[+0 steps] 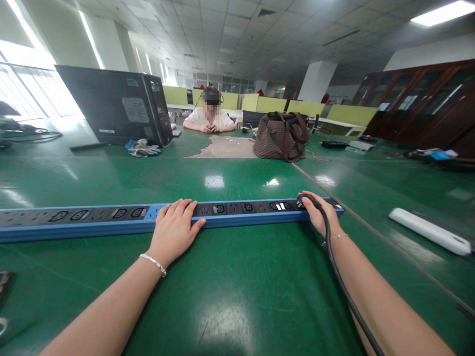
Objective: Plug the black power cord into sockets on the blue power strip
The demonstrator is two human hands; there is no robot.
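A long blue power strip (pixel 237 221) with a row of black sockets lies across the green table. My left hand (pixel 175 225) rests on top of it near the middle, fingers lying flat over the strip and thumb apart. Close to the strip's right end, my right hand (pixel 318 212) is closed around a black power plug (pixel 302 200), which sits at a socket. Whether the plug is fully seated I cannot tell. Its black cable (pixel 334 262) runs back along my right forearm.
The green table (pixel 241 282) fills the foreground. A black computer case (pixel 122 106) and gloves (pixel 142 148) stand at the back left, a brown bag (pixel 280 136) at the back. A person (pixel 211 116) sits opposite. A white bar-shaped object (pixel 428 230) lies at the right.
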